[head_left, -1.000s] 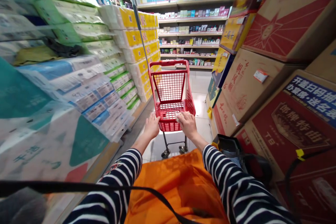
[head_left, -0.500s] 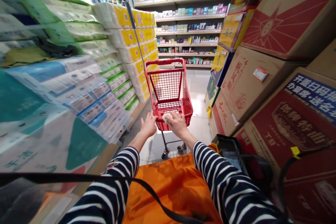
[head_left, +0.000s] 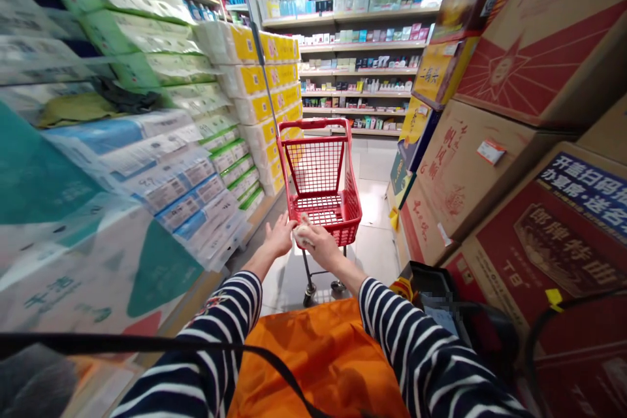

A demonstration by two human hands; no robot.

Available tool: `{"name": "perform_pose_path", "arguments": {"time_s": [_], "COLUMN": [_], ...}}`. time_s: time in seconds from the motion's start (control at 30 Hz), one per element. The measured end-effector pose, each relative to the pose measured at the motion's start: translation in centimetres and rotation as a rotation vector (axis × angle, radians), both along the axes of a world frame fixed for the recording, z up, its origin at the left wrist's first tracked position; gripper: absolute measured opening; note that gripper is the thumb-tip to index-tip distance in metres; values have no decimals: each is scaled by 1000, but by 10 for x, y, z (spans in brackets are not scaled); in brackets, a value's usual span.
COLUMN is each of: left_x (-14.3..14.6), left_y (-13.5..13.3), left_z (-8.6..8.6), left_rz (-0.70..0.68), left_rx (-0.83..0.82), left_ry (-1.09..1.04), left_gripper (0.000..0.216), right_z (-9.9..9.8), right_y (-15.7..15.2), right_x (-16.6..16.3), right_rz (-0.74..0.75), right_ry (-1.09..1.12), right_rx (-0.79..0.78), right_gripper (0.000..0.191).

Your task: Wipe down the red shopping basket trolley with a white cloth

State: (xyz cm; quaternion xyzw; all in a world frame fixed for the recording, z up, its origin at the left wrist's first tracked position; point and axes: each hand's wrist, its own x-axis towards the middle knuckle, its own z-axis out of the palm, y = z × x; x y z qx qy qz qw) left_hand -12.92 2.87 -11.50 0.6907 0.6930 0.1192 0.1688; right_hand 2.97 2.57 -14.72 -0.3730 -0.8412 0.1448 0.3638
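Observation:
A red shopping cart [head_left: 349, 233] with a plastic grid basket stands upright in front of me. My left hand [head_left: 279, 238] is at its near left corner, fingers stretched and apart, the thumb side touching the rim. Closed around a crumpled off-white cloth [head_left: 302, 232], my right hand [head_left: 321, 249] is at the near rim, just right of the left hand. The cloth lies against the rim by that corner. Some of the right fingers are hidden behind the cloth and the hand itself.
Packs of tissue paper [head_left: 171, 209] are stacked along the left, with yellow-and-white packs [head_left: 249, 104] beyond. Cardboard cartons [head_left: 470, 176] rise on the right, a black container [head_left: 426, 274] before them. Stocked shelves [head_left: 362, 46] cross the back. A black strap [head_left: 264, 343] hangs before me.
My right hand has moved left along the cart's near rim with the cloth, closer to my left hand. The left hand stays at the corner. The view has tilted slightly up.

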Motion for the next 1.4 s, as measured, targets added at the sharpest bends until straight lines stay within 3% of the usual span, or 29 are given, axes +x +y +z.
{"name": "perform_pose_path", "arguments": {"time_s": [0.13,0.2,0.27,0.33,0.4,0.5,0.6,0.67,0.77,0.87,0.97,1.1,1.2,1.27,1.4], "left_x": [9,23,39,51,58,60,55,47,30,16,15,27,33,33,33], "left_y": [-13,-24,-34,-42,-50,-67,-85,-90,-82,-69,-66,-75,-79,-78,-72], "left_z": [5,5,1,-6,-17,-37,-52,-56,-55,-56,-67,-83,-83,-78,-70], "left_rz": [302,370,358,403,495,570,564,532,523,541,509,449,388,341,220], "left_rx": [34,-12,-103,-163,-168,-211,-317,-338,-235,-139,-127,-127,-119,-94,75], "left_ry": [-683,-935,-1188,-1455,-1557,-1533,-1497,-1378,-1069,-906,-821,-685,-593,-554,-335], "left_gripper": [42,34,35,28,21,20,25,35,47,52,52,51,51,52,55], "right_z": [5,9,12,9,-5,-40,-64,-60,-29,-7,-21,-71,-97,-98,-73], "right_y": [2,1,-5,-19,-37,-59,-61,-48,-17,9,16,4,-6,-8,-1], "right_x": [7,14,17,16,14,15,22,25,23,12,4,6,16,24,38], "right_rz": [-273,-279,-239,-222,-148,87,180,189,141,106,130,101,51,35,-82], "right_ry": [443,526,465,323,161,-45,-147,-177,-172,-185,-264,-362,-394,-363,-142], "right_rx": [-373,-456,-355,-136,67,199,255,310,414,516,562,477,386,367,436], "right_gripper": [36,31,25,25,35,55,50,44,39,38,39,37,30,29,34]}}
